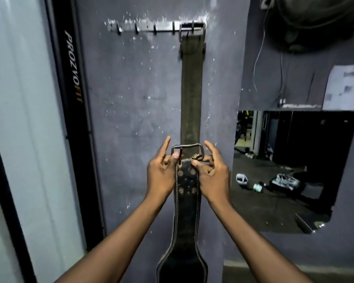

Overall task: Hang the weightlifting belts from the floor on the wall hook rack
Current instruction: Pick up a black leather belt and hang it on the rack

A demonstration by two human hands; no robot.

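A black leather weightlifting belt (186, 211) with white stitching hangs down in front of me, its metal buckle (187, 149) at the top. My left hand (161, 174) grips the belt's left edge just below the buckle, and my right hand (212, 174) grips its right edge. High on the grey wall is a metal hook rack (147, 28) with several hooks. An olive-green belt (191, 88) hangs by its buckle from the rack's right end, straight down behind the black belt's buckle.
A black upright frame with lettering (74, 78) stands left of the wall, next to a pale panel. A mirror (290, 170) on the right wall reflects floor clutter. A wall fan (319, 23) and cables hang at the top right.
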